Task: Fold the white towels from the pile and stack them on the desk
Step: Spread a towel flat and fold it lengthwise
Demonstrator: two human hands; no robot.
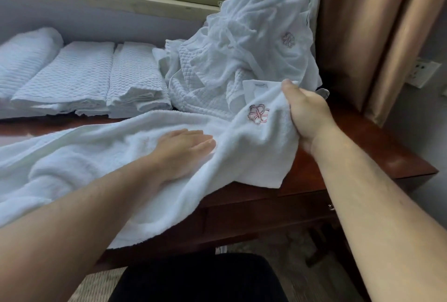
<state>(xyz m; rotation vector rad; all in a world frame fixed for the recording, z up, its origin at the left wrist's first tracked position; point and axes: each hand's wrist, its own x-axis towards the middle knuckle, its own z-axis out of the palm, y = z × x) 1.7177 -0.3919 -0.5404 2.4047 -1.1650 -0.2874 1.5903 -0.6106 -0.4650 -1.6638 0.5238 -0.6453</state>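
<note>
Two hands on one white towel (116, 154) | your left hand (186, 143) presses flat | your right hand (306, 114) grips its right edge | folded stacks (96, 79) far left

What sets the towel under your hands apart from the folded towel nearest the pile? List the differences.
The towel under the hands lies spread out and rumpled across the desk; the folded towel nearest the pile is a neat oblong.
The spread towel is plush, with a red embroidered emblem; the folded one has a waffle weave and shows no emblem.
The spread towel is pressed by the left hand and gripped by the right hand; the folded one lies untouched.
Both are white.
</note>
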